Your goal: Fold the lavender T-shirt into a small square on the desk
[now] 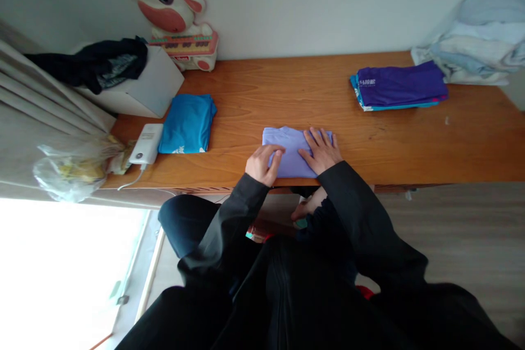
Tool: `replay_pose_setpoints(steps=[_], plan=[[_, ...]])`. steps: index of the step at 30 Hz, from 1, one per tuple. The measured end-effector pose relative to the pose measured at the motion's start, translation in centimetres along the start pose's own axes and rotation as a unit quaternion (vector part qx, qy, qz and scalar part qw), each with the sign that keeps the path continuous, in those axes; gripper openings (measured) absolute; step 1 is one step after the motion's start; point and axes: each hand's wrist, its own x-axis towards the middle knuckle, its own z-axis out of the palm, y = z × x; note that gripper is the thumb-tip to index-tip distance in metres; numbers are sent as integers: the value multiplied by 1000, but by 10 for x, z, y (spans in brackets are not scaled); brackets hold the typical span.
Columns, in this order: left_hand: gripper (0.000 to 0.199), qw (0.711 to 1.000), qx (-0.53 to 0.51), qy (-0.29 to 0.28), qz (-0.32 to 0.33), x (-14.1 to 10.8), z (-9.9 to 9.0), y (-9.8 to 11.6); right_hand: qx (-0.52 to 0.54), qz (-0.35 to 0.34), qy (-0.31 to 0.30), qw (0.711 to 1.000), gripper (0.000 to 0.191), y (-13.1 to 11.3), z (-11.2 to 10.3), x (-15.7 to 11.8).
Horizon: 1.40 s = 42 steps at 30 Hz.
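A folded lavender garment (292,145) lies at the table's front edge, between and under my hands. My right hand (322,151) rests flat on its right part with the fingers spread. Over the left edge is my left hand (262,165), its fingers loosely curled; a gap with lavender cloth showing is left between thumb and forefinger. I cannot tell whether those fingertips touch the cloth. To the left lies a folded blue garment (186,124). At the right, a folded purple garment (404,86) is stacked on blue ones with white print.
The wooden table (279,87) meets a wall. A white device with a cable (146,144), a plastic bag (71,169) and a white box (143,85) topped by dark cloth (102,63) stand left. Behind are a cow toy (168,3) and, right, piled pale clothes (479,38).
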Motion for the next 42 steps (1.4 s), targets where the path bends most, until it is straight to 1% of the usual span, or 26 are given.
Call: replay_pose_setpoints(steps=[1, 2, 4, 6, 8, 11, 15, 21, 28, 33, 38, 40, 42], plan=[[48, 999, 37, -22, 6, 14, 9, -3, -2, 1, -2, 1000, 81, 0, -1, 0], [54, 996, 84, -42, -7, 26, 18, -7, -4, 0, -4, 1000, 81, -1, -1, 0], [66, 983, 164, -74, -35, 39, 35, -17, -8, -3, -9, 1000, 81, -2, -3, 0], [71, 972, 212, -87, -45, 41, 48, -28, -15, -2, -9, 1000, 80, -4, -4, 0], [73, 968, 232, -87, -36, 38, 53, -36, -22, 2, -7, 1000, 79, -5, -5, 0], [75, 966, 242, -89, -27, 33, 52, -41, -21, 0, -7, 1000, 79, -5, -5, 0], [77, 966, 239, -100, -19, 34, 50, -39, -16, -3, 0, 1000, 79, -3, -3, 0], [76, 965, 245, -83, -35, 34, 53, -38, -16, -8, 6, 1000, 77, -2, -1, 0], [77, 965, 251, -77, -26, 30, 55, -43, -9, -9, 16, 1000, 77, -1, -1, -1], [76, 965, 250, -73, -27, 27, 56, -46, -1, -5, 26, 1000, 82, -2, 2, -2], [75, 964, 252, -77, -30, 25, 54, -46, 11, 0, 19, 1000, 91, 1, 3, 1], [75, 964, 253, -76, -30, 24, 54, -46, 35, 4, 51, 998, 93, 6, 2, 1], [76, 964, 254, -75, -33, 24, 54, -46, 64, 26, 114, 991, 87, 15, -1, -2]])
